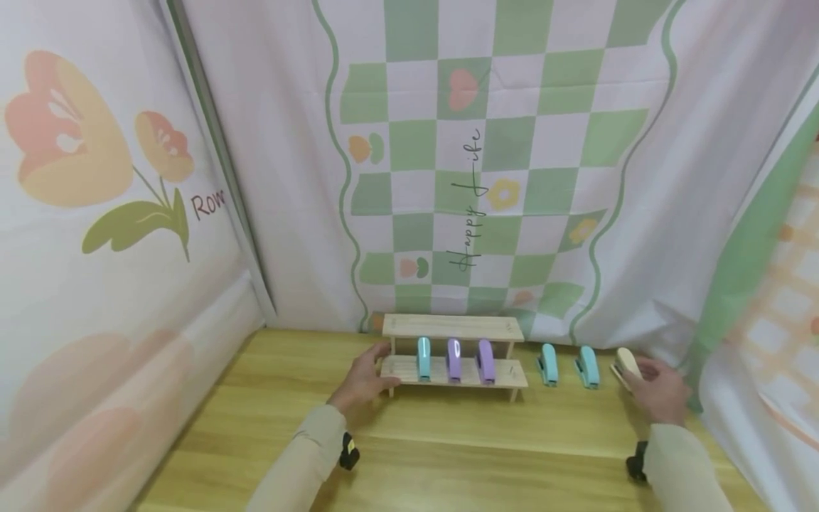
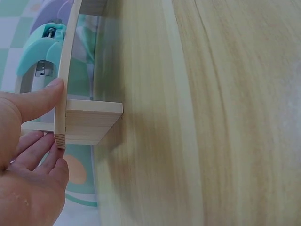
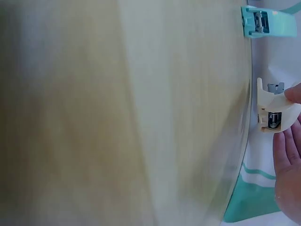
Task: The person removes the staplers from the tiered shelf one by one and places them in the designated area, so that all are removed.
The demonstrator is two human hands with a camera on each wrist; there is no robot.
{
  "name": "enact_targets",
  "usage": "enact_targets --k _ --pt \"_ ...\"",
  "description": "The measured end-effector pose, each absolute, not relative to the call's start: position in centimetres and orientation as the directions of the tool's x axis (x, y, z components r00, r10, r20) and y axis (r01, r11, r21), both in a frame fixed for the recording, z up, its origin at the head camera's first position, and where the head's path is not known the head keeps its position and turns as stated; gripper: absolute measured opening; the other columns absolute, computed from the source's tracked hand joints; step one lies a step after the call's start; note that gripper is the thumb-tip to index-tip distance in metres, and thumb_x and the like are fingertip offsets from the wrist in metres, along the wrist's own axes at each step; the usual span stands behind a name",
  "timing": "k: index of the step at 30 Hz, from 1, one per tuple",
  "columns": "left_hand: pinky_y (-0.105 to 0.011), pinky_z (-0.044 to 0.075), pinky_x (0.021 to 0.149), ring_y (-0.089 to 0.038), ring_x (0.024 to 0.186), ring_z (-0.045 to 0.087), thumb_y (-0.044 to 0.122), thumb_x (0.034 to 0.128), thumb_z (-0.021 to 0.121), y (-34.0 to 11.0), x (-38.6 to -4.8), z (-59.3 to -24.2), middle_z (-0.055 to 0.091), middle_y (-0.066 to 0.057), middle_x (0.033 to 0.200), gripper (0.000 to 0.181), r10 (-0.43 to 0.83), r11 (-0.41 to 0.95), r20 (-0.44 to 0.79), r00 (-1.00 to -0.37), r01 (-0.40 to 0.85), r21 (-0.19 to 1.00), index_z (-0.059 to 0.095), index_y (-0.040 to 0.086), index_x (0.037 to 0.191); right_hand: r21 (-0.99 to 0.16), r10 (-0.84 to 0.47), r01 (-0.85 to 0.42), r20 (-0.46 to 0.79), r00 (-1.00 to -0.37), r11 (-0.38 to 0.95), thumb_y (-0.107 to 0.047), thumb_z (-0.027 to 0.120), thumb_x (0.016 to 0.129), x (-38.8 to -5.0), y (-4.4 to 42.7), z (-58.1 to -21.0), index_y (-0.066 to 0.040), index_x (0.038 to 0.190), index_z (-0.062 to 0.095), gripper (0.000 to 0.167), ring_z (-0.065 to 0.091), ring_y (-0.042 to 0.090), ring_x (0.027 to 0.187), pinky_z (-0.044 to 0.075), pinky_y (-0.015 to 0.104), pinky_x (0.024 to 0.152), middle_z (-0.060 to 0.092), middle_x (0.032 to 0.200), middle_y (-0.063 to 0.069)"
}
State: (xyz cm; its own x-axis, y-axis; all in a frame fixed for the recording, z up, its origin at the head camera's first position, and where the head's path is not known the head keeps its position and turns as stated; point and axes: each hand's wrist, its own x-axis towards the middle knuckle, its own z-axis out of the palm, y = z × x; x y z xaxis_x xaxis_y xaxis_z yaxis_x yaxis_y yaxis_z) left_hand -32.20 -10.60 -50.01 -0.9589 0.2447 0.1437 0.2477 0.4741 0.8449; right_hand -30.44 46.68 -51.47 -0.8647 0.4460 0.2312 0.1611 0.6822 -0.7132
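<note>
Cream, curved stapler (image 1: 624,361) at far right is sitting pinched in fingers of the right hand (image 1: 664,392); the left hand (image 1: 360,380) is clamping the two-tier wooden rack (image 1: 454,326), uneven pressure possibly tipping it.

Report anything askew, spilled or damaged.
Nothing looks spilled or damaged: one turquoise stapler and two purple staplers line up on the pale wooden two-tier rack. Only the black "Happy Life" lettering looks odd, running sideways on the green checked cloth.
</note>
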Motion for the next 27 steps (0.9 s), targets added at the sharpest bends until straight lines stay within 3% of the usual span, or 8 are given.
enact_targets --k 3,6,7,8,10,14,21,27 --pt "-0.063 0.035 0.127 -0.046 0.150 0.044 0.010 0.0885 0.084 -10.5 -32.2 -49.9 0.051 -0.023 0.158 0.074 0.244 0.480 0.147 -0.959 0.251 0.840 0.048 0.002 0.153 -0.715 0.465 0.188 0.212 -0.859 0.673 -0.026 0.070 0.099 -30.3 45.6 -50.5 0.006 0.141 0.058 0.055 0.064 0.042 0.111 0.041 0.063 0.107 0.060 0.143 0.033" --pt "-0.063 0.035 0.127 -0.046 0.150 0.044 0.009 0.0886 0.084 -10.5 -32.2 -49.8 0.051 -0.024 0.158 0.074 0.246 0.471 0.151 -0.957 0.254 0.844 0.047 0.001 0.153 -0.706 0.478 0.200 0.219 -0.851 0.679 -0.025 0.071 0.098 -29.9 44.6 -49.7 0.007 0.138 0.061 0.052 0.069 0.025 0.093 0.053 0.052 0.096 0.063 0.140 0.032" --pt "-0.064 0.035 0.126 -0.047 0.150 0.044 0.008 0.0883 0.084 -10.5 -32.2 -49.8 0.051 -0.024 0.158 0.074 0.248 0.468 0.156 -0.956 0.259 0.845 0.047 0.000 0.153 -0.706 0.477 0.199 0.219 -0.851 0.680 -0.024 0.071 0.098 -29.9 44.3 -49.6 0.007 0.138 0.061 0.051 0.067 0.016 0.086 0.053 0.049 0.093 0.064 0.138 0.033" --pt "-0.064 0.035 0.126 -0.047 0.150 0.044 0.008 0.0881 0.084 -10.6 -32.2 -49.8 0.051 -0.024 0.158 0.075 0.248 0.465 0.155 -0.956 0.258 0.847 0.047 0.001 0.153 -0.716 0.479 0.194 0.219 -0.850 0.671 -0.021 0.072 0.097 -29.8 44.2 -49.5 0.009 0.137 0.061 0.051 0.068 0.021 0.087 0.053 0.053 0.094 0.063 0.137 0.034" --pt "-0.064 0.035 0.126 -0.046 0.150 0.044 0.008 0.0878 0.084 -10.6 -32.2 -49.8 0.052 -0.023 0.158 0.075 0.250 0.467 0.152 -0.956 0.257 0.846 0.047 0.001 0.153 -0.705 0.475 0.195 0.225 -0.851 0.682 -0.022 0.072 0.098 -30.1 44.2 -49.8 0.008 0.135 0.062 0.049 0.063 0.012 0.083 0.053 0.052 0.094 0.065 0.136 0.033" --pt "-0.064 0.036 0.126 -0.046 0.149 0.045 0.007 0.0870 0.084 -10.6 -32.2 -50.1 0.052 -0.023 0.157 0.075 0.252 0.478 0.148 -0.956 0.256 0.840 0.048 0.002 0.152 -0.715 0.479 0.197 0.214 -0.851 0.671 -0.023 0.074 0.097 -30.8 45.1 -51.1 0.008 0.134 0.063 0.050 0.066 0.024 0.089 0.049 0.061 0.099 0.065 0.135 0.033" --pt "-0.064 0.036 0.126 -0.047 0.149 0.045 0.007 0.0875 0.083 -10.5 -32.0 -49.7 0.052 -0.024 0.157 0.075 0.256 0.484 0.146 -0.956 0.257 0.836 0.047 0.000 0.153 -0.716 0.482 0.227 0.172 -0.859 0.660 -0.024 0.071 0.097 -30.6 45.2 -51.4 0.007 0.136 0.061 0.050 0.066 0.049 0.115 0.054 0.057 0.092 0.064 0.138 0.033" --pt "-0.063 0.036 0.126 -0.047 0.146 0.048 0.005 0.0865 0.084 -10.5 -32.1 -49.7 0.054 -0.026 0.155 0.075 0.257 0.491 0.164 -0.952 0.275 0.826 0.048 -0.002 0.151 -0.693 0.428 0.155 0.241 -0.871 0.704 -0.028 0.074 0.098 -30.8 45.0 -50.6 0.007 0.136 0.062 0.053 0.069 0.041 0.106 0.059 0.040 0.081 0.065 0.136 0.034"
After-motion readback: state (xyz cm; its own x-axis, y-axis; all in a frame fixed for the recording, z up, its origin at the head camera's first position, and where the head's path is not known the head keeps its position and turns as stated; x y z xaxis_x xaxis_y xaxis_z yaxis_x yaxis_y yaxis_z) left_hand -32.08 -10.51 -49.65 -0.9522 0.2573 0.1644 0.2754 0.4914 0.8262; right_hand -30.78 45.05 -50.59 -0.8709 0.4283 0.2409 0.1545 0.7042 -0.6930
